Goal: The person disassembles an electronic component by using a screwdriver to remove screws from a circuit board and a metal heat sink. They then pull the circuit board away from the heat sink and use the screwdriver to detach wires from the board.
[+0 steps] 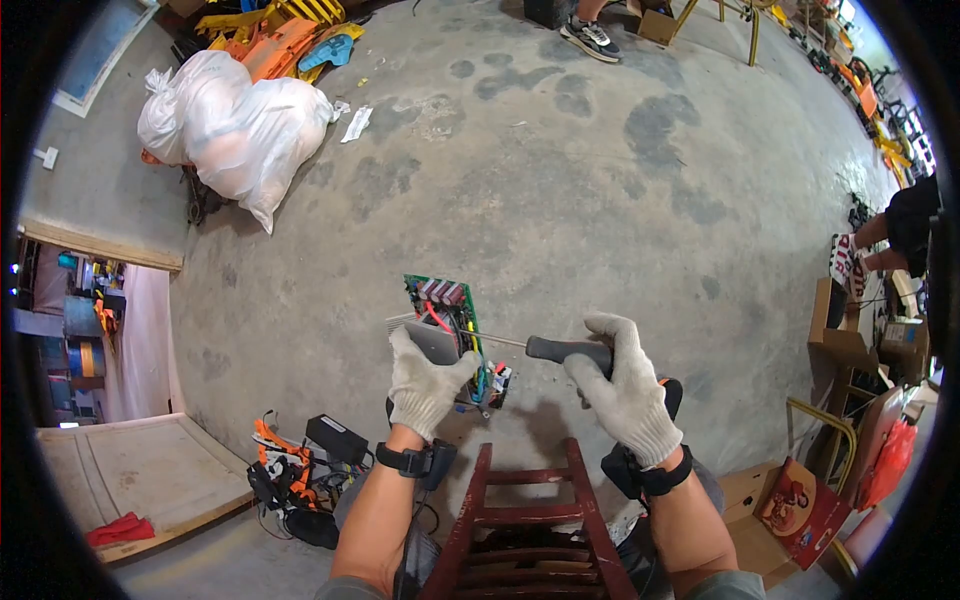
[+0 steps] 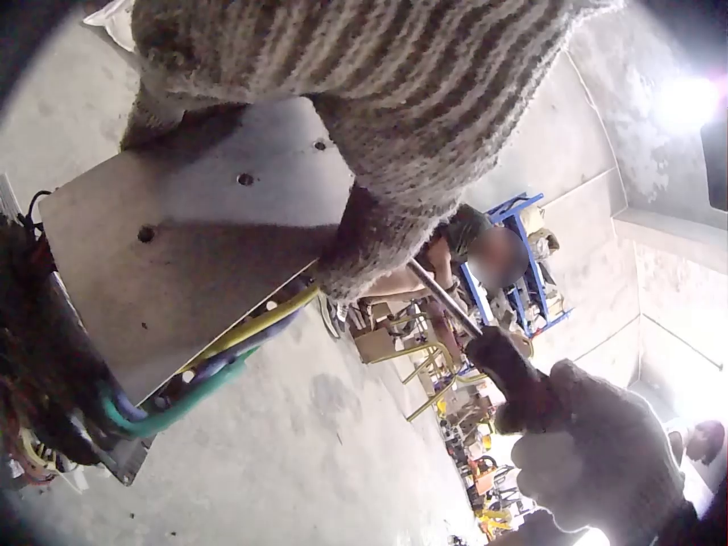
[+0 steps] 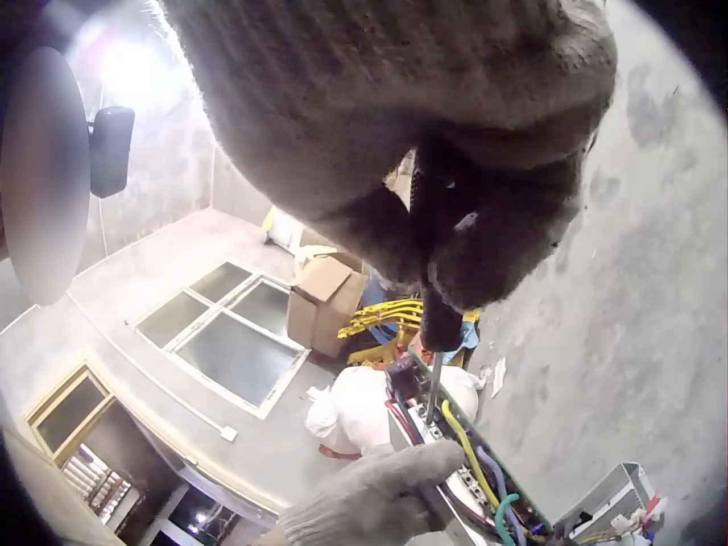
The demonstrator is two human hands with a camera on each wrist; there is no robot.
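Note:
In a white knitted glove, my left hand (image 1: pixel 432 388) grips the metal heat sink (image 2: pixel 205 216) of a green circuit board (image 1: pixel 456 293). Drilled holes show in its flat face in the left wrist view. Yellow, blue and green wires (image 3: pixel 478 461) run along the board, and red ones show near its top. My right hand (image 1: pixel 630 400), gloved too, grips the dark handle of a screwdriver (image 1: pixel 560 350). Its thin metal shaft (image 3: pixel 436 381) points left into the board's side, among the wires. The tip is hidden there.
A dark red wooden stool (image 1: pixel 528 515) stands between my knees. Orange and black parts (image 1: pixel 290 465) lie on the floor at left, near a wooden panel (image 1: pixel 150 480). White bags (image 1: pixel 250 130) sit farther off. Cardboard boxes (image 1: pixel 755 495) stand at right; other people's legs (image 1: pixel 875 250) show beyond.

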